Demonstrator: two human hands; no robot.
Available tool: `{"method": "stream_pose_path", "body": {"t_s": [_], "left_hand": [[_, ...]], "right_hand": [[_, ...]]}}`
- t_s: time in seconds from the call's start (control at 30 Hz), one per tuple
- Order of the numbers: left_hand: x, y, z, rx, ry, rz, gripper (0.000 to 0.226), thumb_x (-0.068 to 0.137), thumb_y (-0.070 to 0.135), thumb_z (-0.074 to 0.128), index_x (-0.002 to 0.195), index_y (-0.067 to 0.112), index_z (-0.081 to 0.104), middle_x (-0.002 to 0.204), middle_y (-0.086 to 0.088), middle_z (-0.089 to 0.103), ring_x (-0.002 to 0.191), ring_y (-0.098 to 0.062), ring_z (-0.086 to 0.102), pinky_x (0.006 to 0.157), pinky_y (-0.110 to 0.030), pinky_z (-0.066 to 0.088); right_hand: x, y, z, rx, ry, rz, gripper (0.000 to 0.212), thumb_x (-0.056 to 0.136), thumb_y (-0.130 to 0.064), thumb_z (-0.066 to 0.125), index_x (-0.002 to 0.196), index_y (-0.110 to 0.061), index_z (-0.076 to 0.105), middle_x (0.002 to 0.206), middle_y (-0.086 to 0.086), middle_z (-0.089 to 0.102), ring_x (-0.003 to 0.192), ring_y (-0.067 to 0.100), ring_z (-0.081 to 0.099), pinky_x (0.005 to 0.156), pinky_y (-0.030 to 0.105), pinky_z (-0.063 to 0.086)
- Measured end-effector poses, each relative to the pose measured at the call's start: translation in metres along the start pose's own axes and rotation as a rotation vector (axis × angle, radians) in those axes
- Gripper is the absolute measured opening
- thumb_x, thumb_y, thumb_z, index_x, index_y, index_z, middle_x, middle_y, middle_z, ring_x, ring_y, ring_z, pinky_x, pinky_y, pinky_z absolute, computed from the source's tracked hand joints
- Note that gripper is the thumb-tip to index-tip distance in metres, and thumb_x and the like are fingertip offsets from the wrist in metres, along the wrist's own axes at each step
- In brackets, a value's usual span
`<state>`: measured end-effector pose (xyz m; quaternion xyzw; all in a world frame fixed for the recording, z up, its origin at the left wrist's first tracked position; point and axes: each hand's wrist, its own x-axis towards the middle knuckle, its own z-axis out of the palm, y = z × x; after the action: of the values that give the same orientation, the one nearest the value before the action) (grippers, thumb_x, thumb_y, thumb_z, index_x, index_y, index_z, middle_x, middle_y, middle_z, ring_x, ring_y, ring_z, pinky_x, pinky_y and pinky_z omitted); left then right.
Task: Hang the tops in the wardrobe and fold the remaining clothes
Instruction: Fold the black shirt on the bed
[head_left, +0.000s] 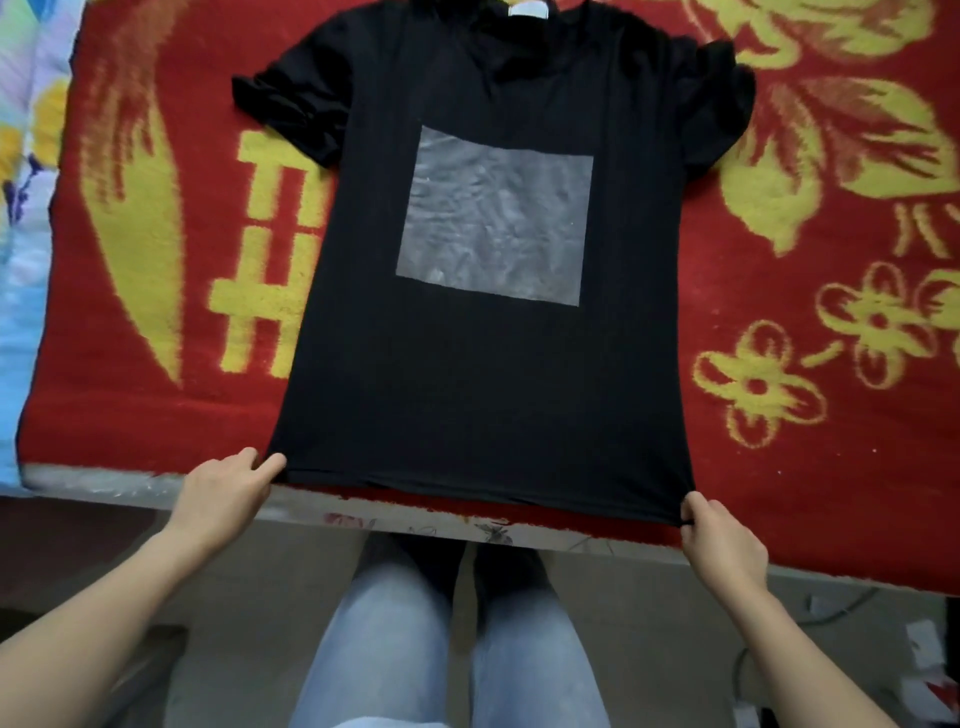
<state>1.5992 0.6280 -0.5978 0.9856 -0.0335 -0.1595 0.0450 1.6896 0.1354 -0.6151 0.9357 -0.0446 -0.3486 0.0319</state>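
Flat on red/yellow blanket (779, 291), black tee (488, 374); left hand (228, 488) & right hand (719, 540) pinch hem corners.

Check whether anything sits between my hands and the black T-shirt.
Nothing visible does. The left hand and right hand pinch the black T-shirt at its hem corners, and nothing lies on it.

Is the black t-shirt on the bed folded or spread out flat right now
Spread out. The black t-shirt lies open on the red blanket, both sleeves out, while the left hand and right hand pinch its hem corners.
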Motion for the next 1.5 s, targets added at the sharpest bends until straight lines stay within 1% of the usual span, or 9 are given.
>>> {"method": "stream_pose_path", "body": {"t_s": [0.1,0.23,0.33,0.4,0.53,0.7,0.87,1.07,1.5], "left_hand": [[0.004,0.001,0.001,0.073,-0.088,-0.02,0.038,0.041,-0.019,0.072,0.073,0.001,0.065,0.043,-0.012,0.038,0.025,-0.021,0.027,0.047,-0.013,0.007],[0.011,-0.002,-0.002,0.086,-0.083,0.008,0.008,0.051,-0.002,0.059,0.053,0.004,0.064,0.04,-0.009,0.037,0.023,-0.025,0.037,0.05,-0.012,0.008],[0.004,-0.017,0.003,0.142,-0.202,0.005,0.023,0.041,0.0,0.083,0.047,0.008,0.063,0.04,-0.008,0.043,0.027,-0.028,0.044,0.038,-0.018,0.024],[-0.002,-0.018,0.008,0.247,-0.408,0.011,0.018,0.051,0.011,0.083,0.061,0.011,0.069,0.056,-0.007,0.057,0.046,-0.029,0.059,0.043,-0.03,0.041],[-0.002,-0.01,0.029,0.344,-0.633,-0.039,0.031,0.09,0.031,0.044,0.114,0.024,0.061,0.11,0.001,0.058,0.101,-0.02,0.059,0.079,-0.03,0.044],[0.024,0.007,0.032,0.394,-0.648,-0.002,0.058,0.087,0.071,0.026,0.112,0.029,0.059,0.108,0.006,0.058,0.098,-0.014,0.058,0.072,-0.028,0.034],[0.068,0.011,0.009,0.152,-0.266,0.036,0.032,0.069,0.03,0.082,0.059,0.006,0.064,0.059,-0.012,0.057,0.053,-0.029,0.059,0.049,-0.03,0.041],[0.136,0.016,0.007,0.134,-0.23,-0.038,0.031,0.095,0.035,0.042,0.098,0.01,0.06,0.102,-0.008,0.054,0.096,-0.027,0.05,0.065,-0.034,0.036],[0.251,0.024,-0.016,0.076,-0.241,-0.131,0.047,0.095,0.041,0.039,0.139,0.024,0.038,0.142,-0.001,0.036,0.123,-0.021,0.038,0.089,-0.033,0.042]], "right_hand": [[0.004,-0.015,-0.005,-0.106,-0.169,0.071,0.008,0.089,-0.012,0.042,0.09,-0.02,0.042,0.076,-0.004,0.051,0.068,0.02,0.051,0.052,0.025,0.035],[0.014,-0.023,-0.02,-0.225,-0.417,0.08,0.011,0.084,-0.011,0.04,0.077,-0.018,0.044,0.075,-0.003,0.051,0.07,0.021,0.051,0.062,0.028,0.039],[0.013,-0.023,-0.027,-0.31,-0.646,0.028,0.013,0.083,-0.01,0.038,0.08,-0.018,0.047,0.07,-0.003,0.05,0.06,0.016,0.046,0.055,0.026,0.035],[0.011,-0.027,-0.025,-0.405,-0.72,0.002,0.018,0.081,-0.006,0.037,0.084,-0.018,0.05,0.077,-0.003,0.055,0.061,0.015,0.049,0.056,0.026,0.037],[0.013,-0.04,-0.014,-0.403,-0.523,-0.028,0.032,0.087,-0.011,0.041,0.116,-0.02,0.054,0.113,-0.001,0.061,0.1,0.022,0.059,0.072,0.031,0.044],[0.02,-0.059,-0.012,-0.247,-0.666,-0.02,0.046,0.087,-0.045,0.055,0.124,-0.02,0.045,0.119,0.001,0.056,0.105,0.022,0.057,0.081,0.033,0.047],[0.028,-0.085,-0.015,-0.062,-0.264,0.033,0.04,0.095,-0.05,0.041,0.112,-0.015,0.05,0.117,0.007,0.052,0.104,0.028,0.056,0.074,0.034,0.042],[0.054,-0.122,-0.042,0.049,-0.048,0.097,0.035,0.097,-0.038,0.038,0.118,-0.012,0.051,0.122,0.011,0.045,0.114,0.03,0.045,0.08,0.036,0.042],[0.185,-0.091,-0.137,0.577,0.148,0.216,0.043,0.092,-0.023,0.05,0.131,-0.007,0.043,0.13,0.023,0.045,0.12,0.038,0.044,0.096,0.04,0.037]]}}
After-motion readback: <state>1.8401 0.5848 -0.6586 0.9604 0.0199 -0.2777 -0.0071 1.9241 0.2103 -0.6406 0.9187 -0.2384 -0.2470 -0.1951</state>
